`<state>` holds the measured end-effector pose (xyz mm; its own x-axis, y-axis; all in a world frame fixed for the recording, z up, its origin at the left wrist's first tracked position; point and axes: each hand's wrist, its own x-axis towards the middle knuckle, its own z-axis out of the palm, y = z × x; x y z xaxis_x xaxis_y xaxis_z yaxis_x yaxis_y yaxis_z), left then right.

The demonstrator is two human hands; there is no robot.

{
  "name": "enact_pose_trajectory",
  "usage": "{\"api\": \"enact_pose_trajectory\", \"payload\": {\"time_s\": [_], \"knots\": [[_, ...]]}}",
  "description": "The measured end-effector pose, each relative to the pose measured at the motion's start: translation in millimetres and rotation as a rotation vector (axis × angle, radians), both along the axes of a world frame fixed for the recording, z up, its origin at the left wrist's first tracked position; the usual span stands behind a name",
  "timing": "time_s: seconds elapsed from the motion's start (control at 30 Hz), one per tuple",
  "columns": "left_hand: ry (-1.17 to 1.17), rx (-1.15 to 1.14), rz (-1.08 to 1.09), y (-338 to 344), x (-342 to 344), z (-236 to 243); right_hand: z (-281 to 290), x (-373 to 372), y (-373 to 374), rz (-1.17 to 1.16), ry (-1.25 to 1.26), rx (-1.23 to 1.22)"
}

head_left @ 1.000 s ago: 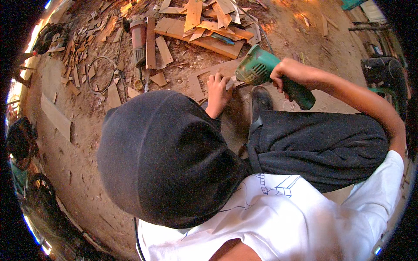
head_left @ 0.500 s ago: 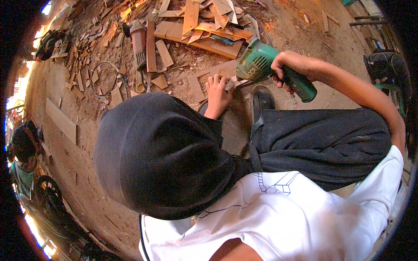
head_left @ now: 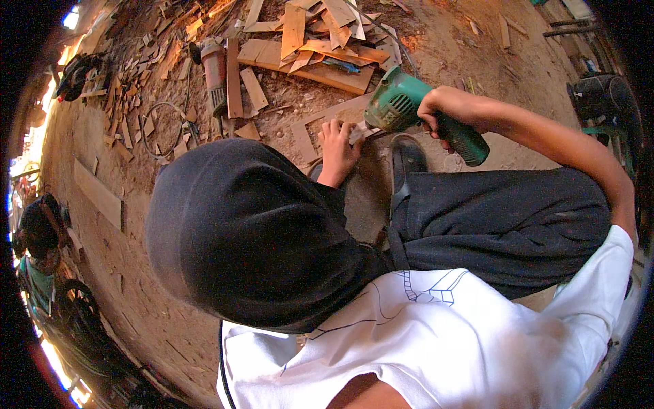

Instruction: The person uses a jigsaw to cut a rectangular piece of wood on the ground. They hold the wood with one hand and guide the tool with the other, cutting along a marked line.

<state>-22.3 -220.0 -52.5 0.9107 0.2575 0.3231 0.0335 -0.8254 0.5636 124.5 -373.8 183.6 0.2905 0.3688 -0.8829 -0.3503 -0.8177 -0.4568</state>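
Note:
My right hand (head_left: 446, 112) is wrapped around the handle of a green power tool (head_left: 398, 102), held tilted with its front low and to the left. Just left of that front, my left hand (head_left: 337, 146) has its fingers bent over a small pale piece (head_left: 357, 133), partly hidden by the fingers and tool. Under them lies a flat board (head_left: 306, 140) on the dirt floor. My dark-trousered left knee (head_left: 245, 238) fills the middle and hides part of my left arm. My right sandalled foot (head_left: 407, 160) is just below the tool.
A wood offcut pile (head_left: 306, 68), red-bodied grinder (head_left: 215, 85), looped cable (head_left: 153, 129) and scattered scraps surround the board. At far left are what looks like another person (head_left: 41, 235) and a black wheel (head_left: 75, 296). Dark machinery (head_left: 596, 95) stands at far right.
The tool and right hand shifted slightly up, then a little down and left. My left hand stays on the pale piece. The view has shifted slightly.

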Motion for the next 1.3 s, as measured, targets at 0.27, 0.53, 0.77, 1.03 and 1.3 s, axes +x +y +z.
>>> {"api": "enact_pose_trajectory", "payload": {"time_s": [0.27,0.53,0.77,1.03,1.3], "knots": [[-0.027,0.101,-0.01,2,-2,-4,3,-1,1,0.001,-0.007,0.007],[0.002,0.148,-0.06,0,0,-4,0,2,-5,-0.008,0.018,0.01],[-0.002,0.045,-0.08,0,-1,0,-3,4,-6,0.005,0.018,0.011],[0.033,0.09,-0.037,0,-1,-3,-1,5,-7,0.009,0.023,0.011],[0.034,0.085,-0.055,-2,-1,3,-1,5,-7,0.003,0.01,-0.004]]}}
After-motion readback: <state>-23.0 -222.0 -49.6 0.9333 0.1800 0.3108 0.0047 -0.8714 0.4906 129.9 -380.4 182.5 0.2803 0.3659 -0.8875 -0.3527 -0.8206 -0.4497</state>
